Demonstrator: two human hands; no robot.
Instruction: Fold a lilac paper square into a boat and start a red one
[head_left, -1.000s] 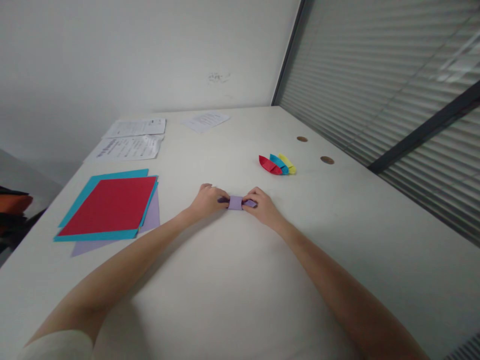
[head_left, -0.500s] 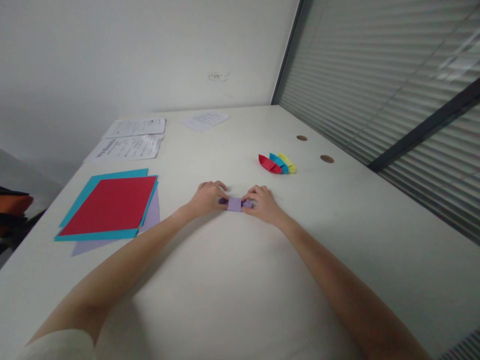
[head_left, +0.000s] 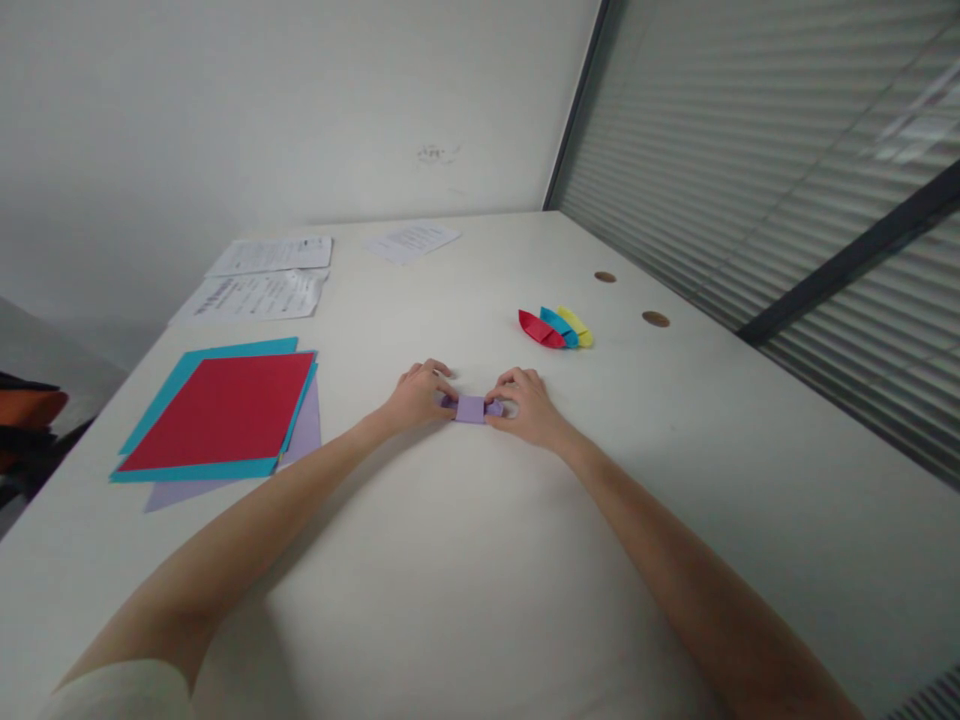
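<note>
A small folded piece of purple paper (head_left: 470,409) lies on the white table between my two hands, with a flat square section in its middle. My left hand (head_left: 421,395) pinches its left end between thumb and fingers. At the right end my right hand (head_left: 525,408) grips it in the same manner. Fingertips cover part of both ends. Beyond my right hand rest three folded paper boats: a red one (head_left: 540,329), a blue one (head_left: 559,327) and a yellow one (head_left: 576,328), lying side by side and overlapping.
At the left is a stack of coloured paper, with a red sheet (head_left: 225,410) on top of blue (head_left: 172,395) and purple sheets (head_left: 305,430). Printed pages (head_left: 251,295) lie farther back. Two round holes (head_left: 655,319) pierce the table near the blinds (head_left: 787,180) on the right.
Almost nothing differs. Both hands keep their hold on the purple paper, and the left fingers have shifted very slightly.
</note>
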